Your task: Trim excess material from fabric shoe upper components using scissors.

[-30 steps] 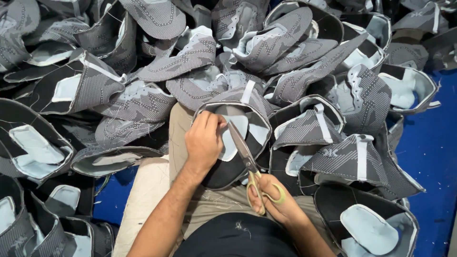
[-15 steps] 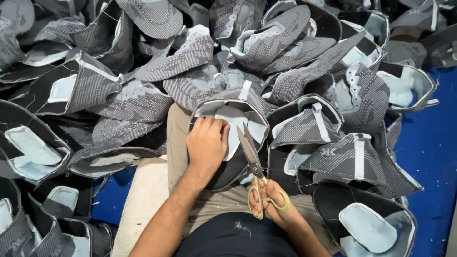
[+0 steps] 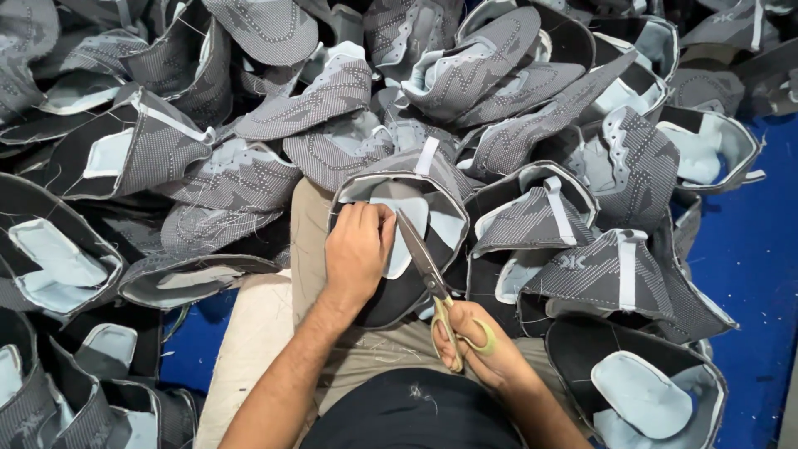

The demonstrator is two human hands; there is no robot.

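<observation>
Shoe upper (image 3: pixel 413 218) of grey knit with a pale blue lining lies on the person's lap, its open collar turned up toward the camera. Fingers of the left hand (image 3: pixel 357 249) curl tight over the collar's left edge, pinching lining and knit together, thumb tucked at the rim. The right hand (image 3: pixel 482 353), nearer the body than the upper, has thumb and fingers threaded through the yellow-green loops of a pair of scissors (image 3: pixel 432 287). The blades look nearly closed, though the angle makes that hard to judge. Their tips point up into the collar, just beside the left thumb.

Around the upper, a pile of other grey uppers (image 3: pixel 274 112) crowds in on three sides, several showing the same blue lining and white pull tabs. Blue floor (image 3: pixel 752 274) shows to the right of the upper.

With the tips this close to the thumb, a slip or a quick snip could nick skin. A blade angled too deep could cut the lining or stitching rather than a loose thread. Loose neighbours could also slide onto the lap and jog the scissors.
</observation>
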